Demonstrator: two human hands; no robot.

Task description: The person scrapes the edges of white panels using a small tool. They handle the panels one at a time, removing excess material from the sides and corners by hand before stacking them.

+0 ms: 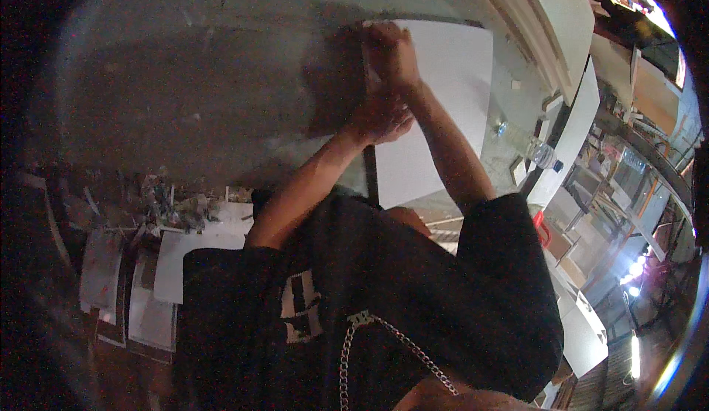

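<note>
A white rectangular panel (pixel 450 93) lies on a grey work surface (pixel 185 79), with a dark strip along its left side. My left hand (pixel 382 121) is at that left edge, its fingers curled in. Farther up, near the panel's far left corner, my right hand (pixel 391 50) is closed in a fist-like grip, its wrist just above the left hand. Dim light and blur hide what either hand holds.
On the right a clear plastic bottle (pixel 543 154) lies near the surface's edge, beside a red handle (pixel 542 230). Long pale boards (pixel 546 19) run along the far right. Scraps and debris (pixel 173 204) gather at the left, above white panels (pixel 155 315).
</note>
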